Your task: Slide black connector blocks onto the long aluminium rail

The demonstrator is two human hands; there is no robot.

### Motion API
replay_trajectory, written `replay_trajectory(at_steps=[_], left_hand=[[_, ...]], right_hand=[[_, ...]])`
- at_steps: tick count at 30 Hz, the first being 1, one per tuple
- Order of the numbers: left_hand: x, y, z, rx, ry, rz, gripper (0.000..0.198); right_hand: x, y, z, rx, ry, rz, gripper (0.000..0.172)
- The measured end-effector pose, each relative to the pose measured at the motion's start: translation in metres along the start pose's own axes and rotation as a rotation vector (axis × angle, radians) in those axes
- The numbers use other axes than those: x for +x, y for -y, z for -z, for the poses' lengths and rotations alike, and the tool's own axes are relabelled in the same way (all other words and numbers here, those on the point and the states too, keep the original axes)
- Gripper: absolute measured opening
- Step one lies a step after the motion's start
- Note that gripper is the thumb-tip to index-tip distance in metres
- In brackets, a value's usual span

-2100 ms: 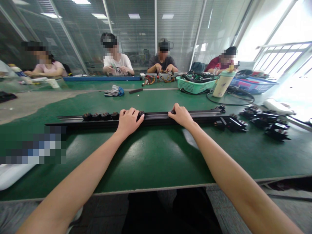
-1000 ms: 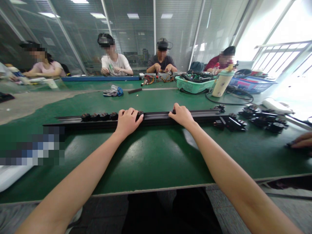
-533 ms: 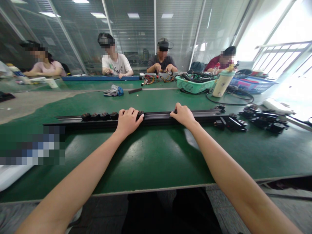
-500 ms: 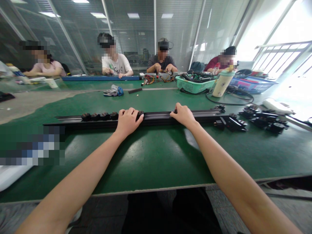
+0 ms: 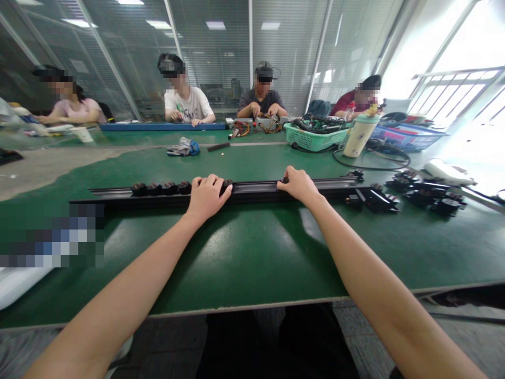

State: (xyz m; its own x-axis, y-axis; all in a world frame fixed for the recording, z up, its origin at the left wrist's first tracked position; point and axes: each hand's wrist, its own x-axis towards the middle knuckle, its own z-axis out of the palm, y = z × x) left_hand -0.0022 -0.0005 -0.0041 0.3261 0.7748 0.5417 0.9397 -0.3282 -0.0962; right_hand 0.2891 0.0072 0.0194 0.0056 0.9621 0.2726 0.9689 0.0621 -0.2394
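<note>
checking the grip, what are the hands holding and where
Left hand and right hand both clasp the black rail near its middle, fingers over its top.

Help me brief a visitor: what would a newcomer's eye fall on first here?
A long black rail lies across the green table, with the left hand and right hand both resting on its middle. A row of small black parts sits on the rail beside the left hand, and loose black parts lie scattered past its right end.
</note>
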Motion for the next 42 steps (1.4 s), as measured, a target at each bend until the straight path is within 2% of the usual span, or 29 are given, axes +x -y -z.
replay_trajectory(at_steps=[19,25,31,42], left_hand=[[0.0005,-0.0007,0.0023,-0.025,0.006,0.005,0.050],[0.0004,0.0011,-0.0001,-0.008,-0.006,-0.003,0.051],[0.0003,0.0011,-0.0001,-0.004,-0.008,-0.007,0.050],[0.0007,0.0026,-0.0011,-0.004,-0.009,-0.009,0.050]], right_hand=[[-0.0032,0.0035,0.0073,0.018,0.005,-0.108,0.034],[-0.0018,0.0019,0.0071,0.015,0.012,-0.102,0.034],[-0.0019,-0.0005,0.0058,0.031,-0.006,-0.111,0.041],[-0.0025,-0.0021,0.0071,0.036,0.005,-0.115,0.039]])
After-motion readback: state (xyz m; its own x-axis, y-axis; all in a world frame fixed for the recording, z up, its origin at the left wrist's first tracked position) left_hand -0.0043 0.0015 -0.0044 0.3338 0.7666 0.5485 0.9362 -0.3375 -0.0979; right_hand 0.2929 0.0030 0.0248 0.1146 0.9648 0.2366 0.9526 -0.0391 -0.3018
